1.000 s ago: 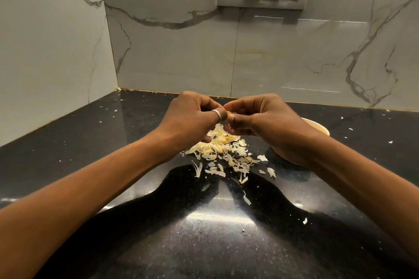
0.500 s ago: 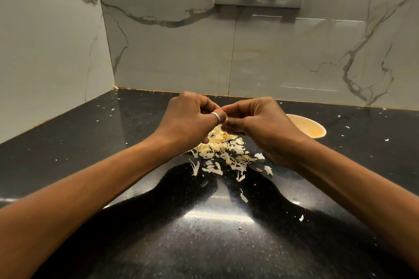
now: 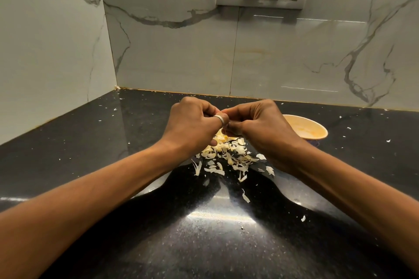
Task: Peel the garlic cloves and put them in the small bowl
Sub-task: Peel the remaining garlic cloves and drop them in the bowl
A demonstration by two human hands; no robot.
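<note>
Above a heap of garlic peels [image 3: 229, 154] on the black countertop [image 3: 113, 142], the left hand [image 3: 195, 124] and right hand [image 3: 256, 124] meet fingertip to fingertip, fingers curled. Whether they pinch a clove is hidden. The small bowl [image 3: 310, 129] stands just behind the right hand.

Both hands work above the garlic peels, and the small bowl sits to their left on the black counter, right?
No: the head view shows the small bowl on the right, just beyond the right hand. The rest holds.
</note>
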